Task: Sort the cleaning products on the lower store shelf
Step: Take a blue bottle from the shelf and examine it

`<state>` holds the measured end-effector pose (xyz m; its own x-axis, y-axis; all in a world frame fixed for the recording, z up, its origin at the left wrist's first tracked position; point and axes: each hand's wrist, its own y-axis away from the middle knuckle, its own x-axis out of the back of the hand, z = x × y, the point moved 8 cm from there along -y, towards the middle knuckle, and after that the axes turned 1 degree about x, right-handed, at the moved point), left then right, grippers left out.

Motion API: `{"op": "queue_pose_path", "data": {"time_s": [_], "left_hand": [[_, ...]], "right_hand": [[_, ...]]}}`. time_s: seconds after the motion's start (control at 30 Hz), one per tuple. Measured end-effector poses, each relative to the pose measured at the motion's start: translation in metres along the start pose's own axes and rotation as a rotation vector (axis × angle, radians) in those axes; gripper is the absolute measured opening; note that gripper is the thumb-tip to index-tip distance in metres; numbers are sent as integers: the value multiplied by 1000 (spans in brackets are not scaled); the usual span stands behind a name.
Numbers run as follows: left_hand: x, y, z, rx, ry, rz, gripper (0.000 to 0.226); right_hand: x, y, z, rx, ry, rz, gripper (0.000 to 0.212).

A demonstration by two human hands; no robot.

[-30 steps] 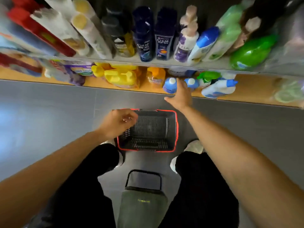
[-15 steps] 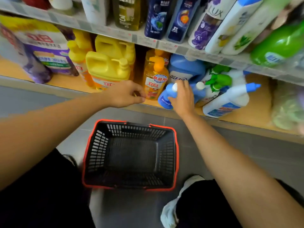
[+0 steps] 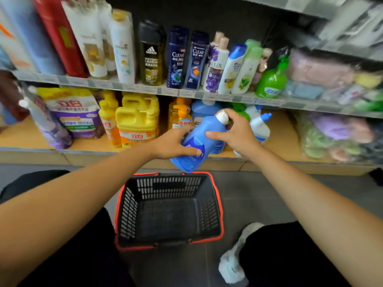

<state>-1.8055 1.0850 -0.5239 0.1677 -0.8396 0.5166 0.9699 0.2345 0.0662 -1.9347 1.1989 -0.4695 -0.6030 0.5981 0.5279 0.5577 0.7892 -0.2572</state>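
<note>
A blue bottle with a white cap [image 3: 195, 141] is tilted in the air in front of the lower shelf [image 3: 277, 137], above the basket's far rim. My right hand [image 3: 235, 133] grips its neck just below the cap. My left hand [image 3: 172, 145] holds its lower body, thumb and fingers round it. On the lower shelf stand yellow jugs [image 3: 136, 121], an orange pump bottle [image 3: 179, 119], a large blue jug [image 3: 202, 109], a white spray bottle with a blue nozzle [image 3: 260, 125] and a purple detergent bag [image 3: 77, 114].
A black basket with a red rim [image 3: 221, 216] sits on the grey floor between my knees. The upper shelf [image 3: 186, 93] holds shampoo bottles. Bagged cloths [image 3: 335, 135] fill the right end of the lower shelf. My white shoe [image 3: 234, 262] is beside the basket.
The blue bottle has come off the lower shelf and now hangs tilted over the basket. My left hand has moved right onto its body; my right hand keeps its neck.
</note>
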Motion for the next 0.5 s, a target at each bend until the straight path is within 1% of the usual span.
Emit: {"op": "queue_pose_path", "data": {"time_s": [0.13, 0.2, 0.27, 0.37, 0.4, 0.5], "left_hand": [[-2, 11, 9, -15, 138, -1, 47], [-8, 15, 9, 12, 153, -13, 44], [-17, 18, 6, 43, 103, -13, 45], [-33, 24, -5, 73, 1, -7, 51], [-38, 27, -10, 81, -26, -7, 52], [-51, 37, -21, 99, -101, -59, 60]], "right_hand": [[4, 11, 7, -74, -146, -10, 37], [-2, 20, 20, -106, -206, 9, 33], [-12, 29, 36, -142, -306, 41, 32], [-21, 43, 57, -186, -393, 94, 21], [-23, 48, 65, -190, -386, 95, 21], [-32, 77, 87, -227, -418, 94, 30]]}}
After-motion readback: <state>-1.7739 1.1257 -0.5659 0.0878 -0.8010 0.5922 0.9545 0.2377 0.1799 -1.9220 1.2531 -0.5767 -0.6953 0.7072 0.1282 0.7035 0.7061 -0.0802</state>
